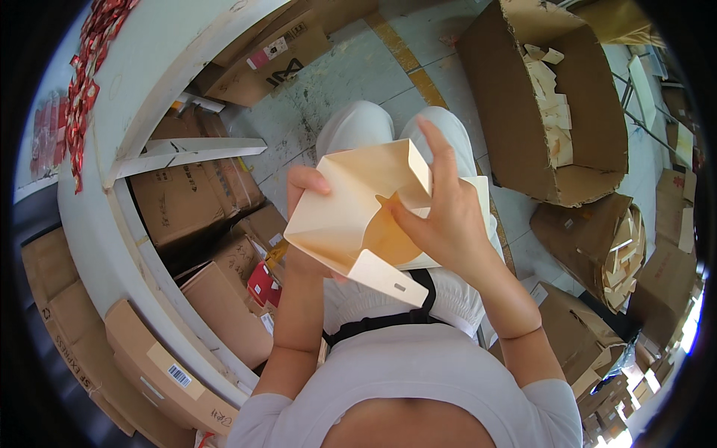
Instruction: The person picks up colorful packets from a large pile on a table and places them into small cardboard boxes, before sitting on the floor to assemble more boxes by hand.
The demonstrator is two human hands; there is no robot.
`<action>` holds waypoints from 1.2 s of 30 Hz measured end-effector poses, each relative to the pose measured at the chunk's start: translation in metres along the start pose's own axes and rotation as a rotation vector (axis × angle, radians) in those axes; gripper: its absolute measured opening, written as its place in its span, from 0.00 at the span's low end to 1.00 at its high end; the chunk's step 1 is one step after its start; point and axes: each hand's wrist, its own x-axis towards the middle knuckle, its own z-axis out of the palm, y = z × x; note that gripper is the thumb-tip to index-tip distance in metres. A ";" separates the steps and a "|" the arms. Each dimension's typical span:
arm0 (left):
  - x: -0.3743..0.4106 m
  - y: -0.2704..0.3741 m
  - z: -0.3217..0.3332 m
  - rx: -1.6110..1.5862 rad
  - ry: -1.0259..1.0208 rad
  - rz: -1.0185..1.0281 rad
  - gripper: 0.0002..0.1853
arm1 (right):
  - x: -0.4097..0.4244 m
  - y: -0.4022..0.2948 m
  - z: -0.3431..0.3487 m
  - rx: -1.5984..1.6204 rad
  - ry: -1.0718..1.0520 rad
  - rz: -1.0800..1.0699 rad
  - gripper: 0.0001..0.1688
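Observation:
A cream paperboard box (341,204), partly folded with its open side facing up, is held above my lap. My left hand (305,187) grips its left side, thumb on the outer panel and the other fingers mostly hidden beneath. My right hand (456,215) is at the right side, its thumb reaching inside against the tan inner panel (392,232) and its index finger stretched out past the edge. A flap with a small slot (386,277) sticks out towards my body. Behind my right hand shows another cream panel (480,193); whether it belongs to the same box I cannot tell.
A white table (162,67) curves along my left, with red packets (84,106) on it and cartons (190,196) beneath. To the right stand a big open carton (482,106) holding cream paperboard pieces (552,106) and a brown bag (571,229) of similar pieces.

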 end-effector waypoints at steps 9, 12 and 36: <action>-0.003 0.001 -0.011 -0.008 -0.052 -0.031 0.41 | 0.003 0.002 0.011 -0.013 0.048 -0.121 0.41; 0.001 0.002 -0.002 0.008 -0.045 -0.047 0.37 | 0.002 -0.006 0.011 -0.053 0.042 -0.103 0.42; 0.009 0.001 0.021 0.685 0.109 0.154 0.31 | -0.020 0.028 0.019 0.255 0.106 -0.387 0.13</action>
